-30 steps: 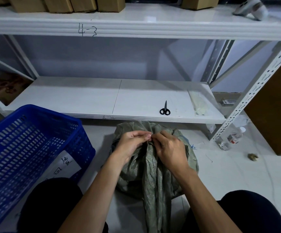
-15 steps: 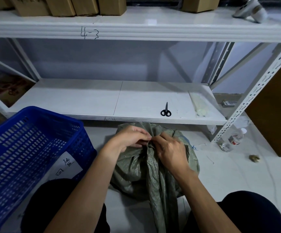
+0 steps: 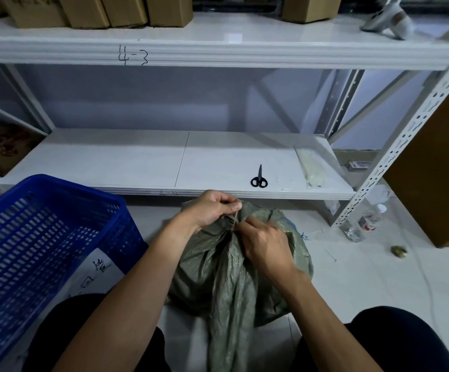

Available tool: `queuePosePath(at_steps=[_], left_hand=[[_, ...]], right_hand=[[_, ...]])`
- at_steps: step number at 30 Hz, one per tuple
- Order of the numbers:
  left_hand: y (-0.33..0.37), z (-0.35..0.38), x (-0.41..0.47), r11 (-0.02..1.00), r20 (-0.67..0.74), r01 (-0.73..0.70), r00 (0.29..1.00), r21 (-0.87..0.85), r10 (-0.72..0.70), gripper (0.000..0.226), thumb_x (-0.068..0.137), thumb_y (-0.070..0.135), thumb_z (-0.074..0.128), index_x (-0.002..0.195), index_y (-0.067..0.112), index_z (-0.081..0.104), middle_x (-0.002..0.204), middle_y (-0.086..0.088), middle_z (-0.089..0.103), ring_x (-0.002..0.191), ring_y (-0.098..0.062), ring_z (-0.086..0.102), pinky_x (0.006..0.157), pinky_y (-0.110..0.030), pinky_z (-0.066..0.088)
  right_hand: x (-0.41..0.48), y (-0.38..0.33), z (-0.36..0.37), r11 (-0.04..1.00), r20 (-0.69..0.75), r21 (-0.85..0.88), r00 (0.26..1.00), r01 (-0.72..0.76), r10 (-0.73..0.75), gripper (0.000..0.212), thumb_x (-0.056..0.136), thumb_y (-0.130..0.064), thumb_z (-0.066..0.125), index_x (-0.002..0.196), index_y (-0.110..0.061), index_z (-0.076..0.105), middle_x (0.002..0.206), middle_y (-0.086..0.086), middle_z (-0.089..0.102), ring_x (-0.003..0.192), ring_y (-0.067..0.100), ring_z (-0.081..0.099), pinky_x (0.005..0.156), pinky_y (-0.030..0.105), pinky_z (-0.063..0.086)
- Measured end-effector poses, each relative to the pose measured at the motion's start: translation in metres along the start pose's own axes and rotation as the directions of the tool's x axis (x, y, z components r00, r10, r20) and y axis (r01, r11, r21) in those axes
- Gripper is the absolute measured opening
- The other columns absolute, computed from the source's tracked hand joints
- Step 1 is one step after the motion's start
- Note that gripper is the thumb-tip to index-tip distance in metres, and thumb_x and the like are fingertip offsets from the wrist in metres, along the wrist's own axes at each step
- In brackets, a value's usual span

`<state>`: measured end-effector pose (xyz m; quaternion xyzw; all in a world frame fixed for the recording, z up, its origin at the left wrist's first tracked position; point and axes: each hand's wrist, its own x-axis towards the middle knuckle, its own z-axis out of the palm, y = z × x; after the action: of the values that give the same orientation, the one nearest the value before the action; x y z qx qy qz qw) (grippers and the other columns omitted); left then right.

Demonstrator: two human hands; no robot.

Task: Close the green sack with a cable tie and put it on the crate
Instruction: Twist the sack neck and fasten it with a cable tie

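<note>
Cinching the green sack (image 3: 234, 267) at its gathered neck.
Left hand (image 3: 212, 208) pinches the cable tie (image 3: 234, 220); right hand (image 3: 267, 245) apparently clamps the neck. We'd pull straight, bunching tight.

green sack (image 3: 234, 264), blue crate (image 3: 30, 237), black scissors (image 3: 259, 179)

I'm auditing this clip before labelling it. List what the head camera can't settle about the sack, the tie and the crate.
- Cable tie, head view: only a thin strand shows between the left hand and right hand; fingers hide whether it is locked.
- Green sack: contents hidden by its fabric; its gathered tail is cut off by the bottom edge.
- Blue crate: left part cut off by the frame edge.
</note>
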<state>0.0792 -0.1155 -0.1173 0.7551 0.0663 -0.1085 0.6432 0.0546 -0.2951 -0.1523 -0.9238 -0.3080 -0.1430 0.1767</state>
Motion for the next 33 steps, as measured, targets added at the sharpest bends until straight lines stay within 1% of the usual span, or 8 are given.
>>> queuePosePath(at_steps=[7, 10, 13, 17, 20, 25, 30, 33], left_hand=[[-0.001, 0.005, 0.000, 0.998, -0.043, -0.023, 0.999, -0.063, 0.021, 0.009, 0.093, 0.003, 0.064, 0.090, 0.011, 0.066, 0.078, -0.004, 0.069, 0.069, -0.011, 0.065, 0.059, -0.021, 0.054], [-0.005, 0.007, 0.000, 0.986, -0.117, -0.024, 0.993, -0.167, 0.004, 0.009, 0.093, -0.001, 0.063, 0.089, 0.008, 0.063, 0.078, -0.010, 0.068, 0.064, -0.016, 0.068, 0.055, -0.024, 0.058], [-0.007, 0.010, -0.003, 0.982, -0.165, -0.050, 0.986, -0.183, 0.020, 0.006, 0.094, -0.002, 0.062, 0.091, 0.004, 0.064, 0.077, -0.013, 0.066, 0.061, -0.017, 0.069, 0.058, -0.026, 0.061], [-0.015, 0.004, -0.009, 0.991, -0.161, -0.022, 0.987, -0.134, 0.000, 0.014, 0.091, 0.005, 0.068, 0.104, 0.004, 0.073, 0.089, -0.012, 0.075, 0.080, -0.021, 0.075, 0.076, -0.027, 0.061], [-0.021, -0.003, -0.017, 0.963, -0.170, -0.029, 0.983, 0.269, 0.076, 0.006, 0.083, 0.030, 0.079, 0.089, 0.029, 0.080, 0.093, 0.011, 0.078, 0.096, -0.009, 0.071, 0.090, -0.024, 0.051], [-0.021, 0.001, -0.027, 0.929, -0.059, -0.088, 0.991, 0.360, 0.116, 0.013, 0.084, 0.018, 0.079, 0.097, 0.020, 0.079, 0.091, 0.000, 0.077, 0.078, -0.007, 0.061, 0.078, -0.023, 0.047], [-0.016, 0.017, -0.033, 0.794, -0.157, -0.144, 0.945, 0.591, 0.288, 0.002, 0.087, 0.016, 0.074, 0.088, 0.014, 0.074, 0.077, 0.004, 0.069, 0.063, -0.004, 0.054, 0.058, -0.008, 0.041], [-0.020, 0.027, -0.034, 0.761, -0.187, -0.160, 0.919, 0.628, 0.347, 0.003, 0.085, 0.016, 0.070, 0.084, 0.013, 0.072, 0.075, 0.003, 0.070, 0.063, -0.005, 0.058, 0.062, -0.015, 0.047]], right_hand=[[-0.003, -0.015, -0.016, 0.913, -0.115, 0.123, 0.908, -0.389, 0.403, 0.035, 0.093, -0.044, 0.053, 0.085, -0.014, 0.068, 0.086, 0.007, 0.067, 0.076, 0.029, 0.063, 0.066, 0.034, 0.045], [-0.005, -0.035, -0.031, 0.858, 0.240, -0.152, 0.824, -0.490, 0.513, 0.084, 0.087, -0.082, 0.025, 0.080, -0.011, 0.069, 0.085, 0.014, 0.071, 0.079, 0.030, 0.068, 0.068, 0.035, 0.048], [-0.002, -0.044, -0.031, 0.855, 0.424, -0.242, 0.743, -0.458, 0.518, 0.100, 0.079, -0.090, 0.022, 0.103, -0.007, 0.071, 0.107, 0.016, 0.071, 0.103, 0.032, 0.067, 0.079, 0.037, 0.048], [0.001, -0.044, -0.023, 0.866, 0.440, -0.199, 0.748, -0.458, 0.497, 0.073, 0.087, -0.071, 0.047, 0.117, -0.008, 0.065, 0.120, 0.013, 0.067, 0.113, 0.032, 0.062, 0.086, 0.036, 0.048], [0.001, -0.037, -0.022, 0.811, 0.446, -0.064, 0.710, -0.581, 0.544, 0.064, 0.088, -0.060, 0.057, 0.122, -0.006, 0.059, 0.124, 0.016, 0.064, 0.117, 0.034, 0.059, 0.091, 0.036, 0.047], [0.002, -0.024, -0.021, 0.666, 0.490, 0.164, 0.646, -0.728, 0.585, 0.055, 0.087, -0.049, 0.059, 0.117, -0.003, 0.055, 0.124, 0.024, 0.064, 0.116, 0.039, 0.059, 0.091, 0.038, 0.046], [0.007, -0.023, -0.021, 0.589, 0.535, 0.254, 0.619, -0.767, 0.575, 0.037, 0.090, -0.025, 0.049, 0.118, 0.000, 0.051, 0.128, 0.028, 0.060, 0.118, 0.042, 0.056, 0.094, 0.038, 0.045], [0.007, -0.022, -0.025, 0.605, 0.521, 0.269, 0.642, -0.749, 0.563, 0.034, 0.091, -0.018, 0.043, 0.118, 0.000, 0.053, 0.127, 0.029, 0.060, 0.116, 0.042, 0.057, 0.093, 0.039, 0.044]])
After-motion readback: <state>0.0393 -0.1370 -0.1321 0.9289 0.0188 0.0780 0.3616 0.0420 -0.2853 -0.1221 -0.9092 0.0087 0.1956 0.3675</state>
